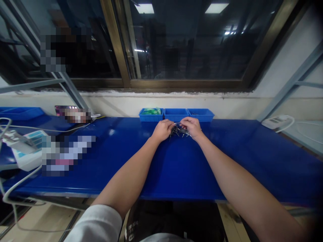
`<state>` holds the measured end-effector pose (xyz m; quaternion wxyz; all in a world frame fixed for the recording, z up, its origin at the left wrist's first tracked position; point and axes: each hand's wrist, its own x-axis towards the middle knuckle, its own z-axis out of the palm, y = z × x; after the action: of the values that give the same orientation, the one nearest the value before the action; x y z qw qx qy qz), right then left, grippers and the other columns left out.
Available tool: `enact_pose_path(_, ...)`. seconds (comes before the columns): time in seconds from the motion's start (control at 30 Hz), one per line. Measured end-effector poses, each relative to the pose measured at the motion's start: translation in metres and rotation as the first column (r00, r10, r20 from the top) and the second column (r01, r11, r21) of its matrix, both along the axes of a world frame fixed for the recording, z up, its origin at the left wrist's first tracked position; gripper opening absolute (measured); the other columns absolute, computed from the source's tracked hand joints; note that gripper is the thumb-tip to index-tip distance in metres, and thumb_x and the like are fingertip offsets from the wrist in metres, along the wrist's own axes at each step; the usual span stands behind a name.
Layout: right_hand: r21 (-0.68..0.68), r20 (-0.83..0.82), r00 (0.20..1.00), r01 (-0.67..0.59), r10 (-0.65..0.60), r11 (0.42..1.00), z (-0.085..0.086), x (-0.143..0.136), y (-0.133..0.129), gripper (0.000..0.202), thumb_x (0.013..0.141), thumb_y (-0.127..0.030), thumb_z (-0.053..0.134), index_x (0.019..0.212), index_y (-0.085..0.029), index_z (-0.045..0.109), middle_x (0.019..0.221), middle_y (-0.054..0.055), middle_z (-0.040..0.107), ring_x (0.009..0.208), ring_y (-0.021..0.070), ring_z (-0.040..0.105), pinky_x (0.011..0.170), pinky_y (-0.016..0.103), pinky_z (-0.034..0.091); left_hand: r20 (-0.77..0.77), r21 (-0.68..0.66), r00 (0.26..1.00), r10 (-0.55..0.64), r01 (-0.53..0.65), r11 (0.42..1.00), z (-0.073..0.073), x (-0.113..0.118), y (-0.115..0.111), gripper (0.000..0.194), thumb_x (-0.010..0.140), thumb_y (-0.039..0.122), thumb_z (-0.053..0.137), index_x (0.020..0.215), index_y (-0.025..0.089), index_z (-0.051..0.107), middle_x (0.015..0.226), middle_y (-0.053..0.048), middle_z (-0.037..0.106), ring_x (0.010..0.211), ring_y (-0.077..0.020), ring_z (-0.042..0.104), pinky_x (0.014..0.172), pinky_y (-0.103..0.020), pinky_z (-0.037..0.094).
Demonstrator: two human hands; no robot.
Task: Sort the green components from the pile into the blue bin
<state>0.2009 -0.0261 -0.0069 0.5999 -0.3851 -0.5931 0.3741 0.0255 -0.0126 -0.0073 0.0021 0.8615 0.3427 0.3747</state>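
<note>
Both of my arms reach across a blue tabletop (176, 171) to a pile of thin metal pins (179, 131), too small to name more exactly. Between my hands runs a slim shiny metal pin (178, 123), just above the pile. My left hand (163, 129) pinches its left end, with the fingers pressed together. At its other end the fingers of my right hand (191, 127) are closed round it. Part of the pile is hidden behind my fingers.
Behind the hands, three joined blue bins (176, 115) stand by the wall, the left one holding a green bag (150, 111). A white power strip (277, 121) lies at right. At left are a white device (30, 148), cables and a blue tray (21, 113).
</note>
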Motion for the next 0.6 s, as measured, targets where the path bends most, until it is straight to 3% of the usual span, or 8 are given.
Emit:
enact_pose_path(0.1, 0.026, -0.014, 0.998, 0.054, -0.054, 0.998, 0.001, 0.002, 0.001, 0.017, 0.065, -0.033, 0.063, 0.061, -0.017, 0.064, 0.054, 0.001, 0.061, 0.049, 0.0126, 0.052, 0.049, 0.026, 0.041, -0.015, -0.019, 1.000, -0.004, 0.004, 1.000, 0.000, 0.001, -0.001, 0.031, 0.093, 0.034, 0.039, 0.100, 0.017, 0.063, 0.090, -0.007, 0.065, 0.085, -0.0167, 0.060, 0.080, -0.029, 0.046)
enact_pose_path(0.2, 0.065, 0.004, 0.973, 0.231, -0.232, 0.971, 0.004, 0.008, 0.003, 0.018, 0.066, -0.034, 0.061, 0.065, -0.016, 0.065, 0.057, 0.002, 0.063, 0.053, 0.0144, 0.056, 0.054, 0.028, 0.045, -0.010, -0.043, 0.996, 0.088, -0.088, 0.995, -0.002, 0.001, -0.001, 0.039, 0.092, 0.038, 0.038, 0.118, 0.013, 0.054, 0.107, -0.011, 0.062, 0.099, -0.0207, 0.058, 0.088, -0.033, 0.044)
enact_pose_path(0.3, 0.120, 0.082, 0.876, 0.465, -0.476, 0.877, 0.007, 0.021, 0.009, 0.022, 0.066, -0.034, 0.059, 0.074, -0.015, 0.068, 0.067, 0.004, 0.066, 0.062, 0.0169, 0.059, 0.063, 0.031, 0.048, -0.048, -0.084, 0.984, 0.174, -0.178, 0.980, -0.005, 0.000, 0.001, 0.042, 0.092, 0.038, 0.037, 0.122, 0.011, 0.050, 0.113, -0.013, 0.060, 0.107, -0.0240, 0.055, 0.092, -0.037, 0.043)
enact_pose_path(0.37, 0.151, 0.151, 0.803, 0.557, -0.576, 0.816, 0.005, 0.031, 0.014, 0.028, 0.068, -0.034, 0.058, 0.085, -0.014, 0.069, 0.077, 0.007, 0.068, 0.071, 0.0190, 0.061, 0.072, 0.034, 0.048, -0.080, -0.106, 0.977, 0.199, -0.207, 0.973, -0.007, -0.001, 0.002, 0.041, 0.092, 0.036, 0.037, 0.122, 0.011, 0.049, 0.116, -0.014, 0.058, 0.111, -0.0248, 0.053, 0.094, -0.038, 0.042)
enact_pose_path(0.5, 0.141, 0.353, 0.738, 0.565, -0.575, 0.813, -0.004, 0.046, 0.020, 0.058, 0.064, -0.031, 0.062, 0.119, -0.016, 0.057, 0.117, 0.011, 0.060, 0.098, 0.0252, 0.055, 0.087, 0.041, 0.043, -0.134, -0.139, 0.966, 0.222, -0.240, 0.961, -0.007, -0.001, 0.001, 0.041, 0.090, 0.034, 0.039, 0.123, 0.012, 0.049, 0.119, -0.014, 0.056, 0.113, -0.0247, 0.051, 0.096, -0.036, 0.041)
enact_pose_path(0.6, 0.165, 0.496, 0.667, 0.556, -0.556, 0.815, -0.009, 0.048, 0.021, 0.069, 0.063, -0.032, 0.063, 0.129, -0.017, 0.048, 0.128, 0.013, 0.052, 0.112, 0.0301, 0.046, 0.094, 0.046, 0.037, -0.170, -0.162, 0.953, 0.250, -0.277, 0.947, -0.008, -0.002, 0.002, 0.043, 0.089, 0.036, 0.042, 0.124, 0.013, 0.048, 0.120, -0.013, 0.055, 0.112, -0.0251, 0.052, 0.095, -0.036, 0.041)
